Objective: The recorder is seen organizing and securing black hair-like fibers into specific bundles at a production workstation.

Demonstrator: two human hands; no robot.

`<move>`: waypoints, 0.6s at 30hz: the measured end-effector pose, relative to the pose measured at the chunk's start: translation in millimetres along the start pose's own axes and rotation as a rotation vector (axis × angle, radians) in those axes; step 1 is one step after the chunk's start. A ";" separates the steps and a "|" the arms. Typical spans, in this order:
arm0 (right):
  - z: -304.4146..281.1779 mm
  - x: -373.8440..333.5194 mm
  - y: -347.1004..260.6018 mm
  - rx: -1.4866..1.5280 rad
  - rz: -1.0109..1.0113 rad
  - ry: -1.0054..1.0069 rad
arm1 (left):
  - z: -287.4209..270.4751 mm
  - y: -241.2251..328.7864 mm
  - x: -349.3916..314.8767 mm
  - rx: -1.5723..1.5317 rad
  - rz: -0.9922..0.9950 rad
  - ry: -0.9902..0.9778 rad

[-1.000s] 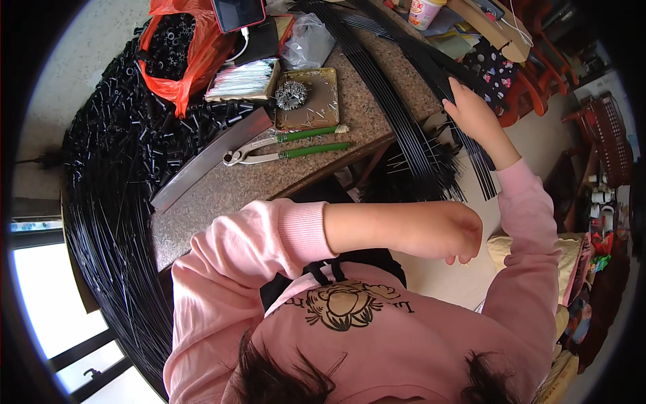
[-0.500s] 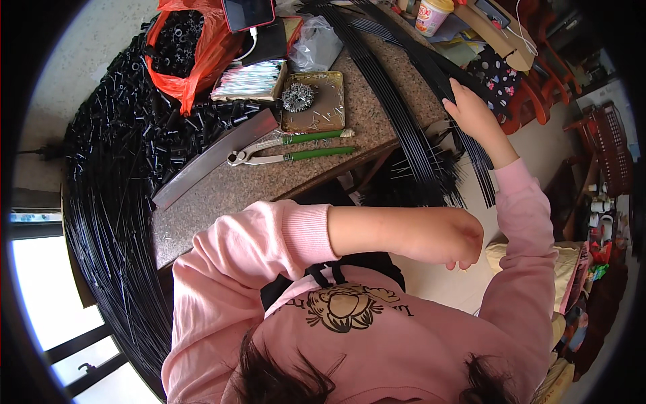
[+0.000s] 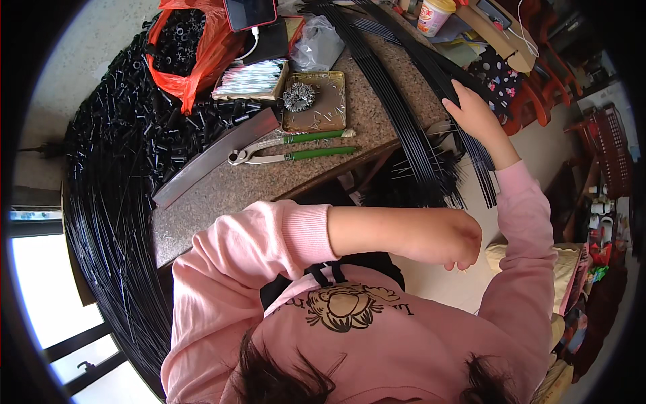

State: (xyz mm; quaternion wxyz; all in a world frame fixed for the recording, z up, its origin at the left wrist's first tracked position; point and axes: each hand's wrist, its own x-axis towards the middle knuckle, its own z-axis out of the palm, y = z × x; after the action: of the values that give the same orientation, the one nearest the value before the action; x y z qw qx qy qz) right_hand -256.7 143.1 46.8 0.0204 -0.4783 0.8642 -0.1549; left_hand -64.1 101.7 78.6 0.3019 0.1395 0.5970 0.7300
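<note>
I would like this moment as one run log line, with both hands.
left hand: in front of pink sweatshirt, grip hidden | right hand: on black strips, grip unclear | green-handled pliers: lying on table

At six o'clock the person's sweatshirt (image 3: 417, 337) is pink, bearing a tan-and-black cartoon print (image 3: 344, 308). The strips (image 3: 429, 67) at one o'clock are plain black, as are the rods (image 3: 111, 215) at nine. Pliers (image 3: 319, 154) at twelve show green grips and silver-grey heads against a speckled brown-grey tabletop (image 3: 252, 183). Between ten and eleven, a bag (image 3: 214, 57) is orange-red. At two, a black cloth (image 3: 494, 75) is dotted pink and white.
</note>
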 end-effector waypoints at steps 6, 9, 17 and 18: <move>0.6 -0.6 -0.3 -0.007 0.009 0.039 | -0.1 -1.2 -0.9 -0.017 0.010 -0.002; 1.0 -0.1 1.2 -0.024 0.014 0.025 | 0.3 -1.5 -0.5 -0.023 0.009 -0.003; -4.0 1.2 -3.9 -0.029 0.043 -0.015 | -0.3 1.4 -2.9 -0.021 0.000 -0.005; -5.4 1.3 -5.3 -0.033 0.036 -0.028 | 0.1 2.0 -3.6 -0.020 -0.001 0.000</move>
State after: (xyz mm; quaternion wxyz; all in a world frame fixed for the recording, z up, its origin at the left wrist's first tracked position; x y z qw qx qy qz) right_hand -254.1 140.7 53.6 0.0275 -0.4649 0.8748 -0.1335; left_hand -61.8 99.4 81.1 0.3039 0.1363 0.5898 0.7357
